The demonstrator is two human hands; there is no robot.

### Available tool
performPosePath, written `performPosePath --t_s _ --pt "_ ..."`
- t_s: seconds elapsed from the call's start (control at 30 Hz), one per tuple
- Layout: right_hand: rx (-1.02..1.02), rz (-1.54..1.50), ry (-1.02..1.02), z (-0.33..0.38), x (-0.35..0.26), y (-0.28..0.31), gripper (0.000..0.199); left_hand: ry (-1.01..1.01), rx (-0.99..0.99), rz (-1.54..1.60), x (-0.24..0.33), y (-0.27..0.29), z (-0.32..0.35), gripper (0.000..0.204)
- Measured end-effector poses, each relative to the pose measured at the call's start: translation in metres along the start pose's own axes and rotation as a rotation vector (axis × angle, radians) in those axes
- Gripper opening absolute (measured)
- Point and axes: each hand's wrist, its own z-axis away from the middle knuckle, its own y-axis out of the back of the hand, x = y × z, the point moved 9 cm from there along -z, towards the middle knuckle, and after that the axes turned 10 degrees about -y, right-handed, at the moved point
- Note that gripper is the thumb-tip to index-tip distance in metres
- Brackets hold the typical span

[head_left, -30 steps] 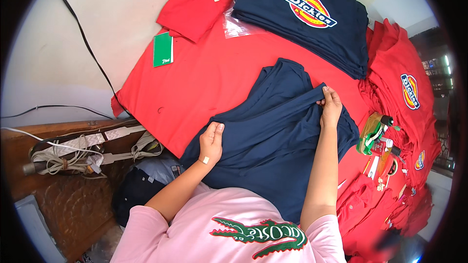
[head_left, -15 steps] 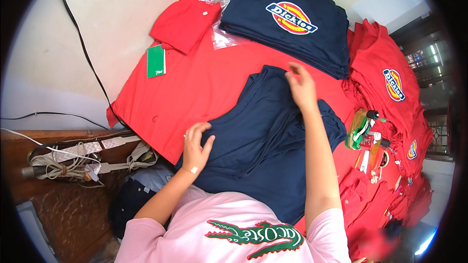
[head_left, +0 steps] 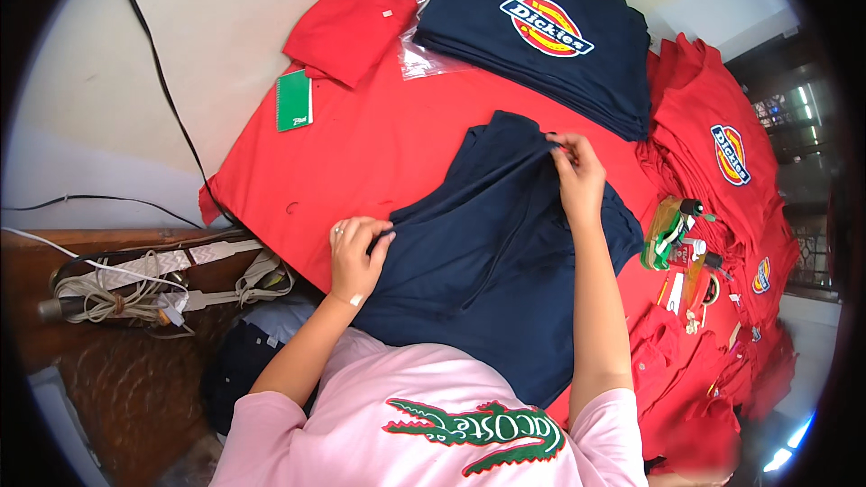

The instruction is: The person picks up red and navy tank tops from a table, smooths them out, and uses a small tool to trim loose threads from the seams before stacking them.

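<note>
Pinching the navy T-shirt (head_left: 505, 252), the left hand (head_left: 354, 252) grips its side edge, the right hand (head_left: 577, 176) its upper fold; soft, light cloth, best held at edges.

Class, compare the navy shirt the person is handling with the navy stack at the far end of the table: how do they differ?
The handled navy shirt lies loose and creased, pinched by the left hand and right hand; the navy stack lies neatly folded, untouched. The stack shows a round emblem on top; the handled shirt shows none. Both are dark navy, on the red cloth.
</note>
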Motion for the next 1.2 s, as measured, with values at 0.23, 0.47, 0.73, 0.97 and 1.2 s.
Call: performPosePath --t_s 0.23,0.47,0.73,0.97,1.2 --pt "0.093 -0.312 -0.232 0.093 0.151 0.081 0.025 -0.466 -0.346 0.379 0.093 -0.023 0.067 0.028" --pt "0.189 -0.54 -0.346 0.124 0.181 0.086 0.025 -0.499 -0.389 0.306 0.088 -0.049 0.1 0.015" --pt "0.15 -0.86 -0.324 0.133 0.188 0.094 0.022 -0.44 -0.393 0.341 0.083 -0.05 0.095 0.024" --pt "0.177 -0.747 -0.285 0.132 0.176 0.102 0.015 -0.298 -0.46 0.452 0.077 -0.05 0.087 0.022" --pt "0.137 -0.202 -0.099 0.023 0.066 0.065 0.01 0.099 -0.157 0.12 0.008 -0.022 0.026 0.028"
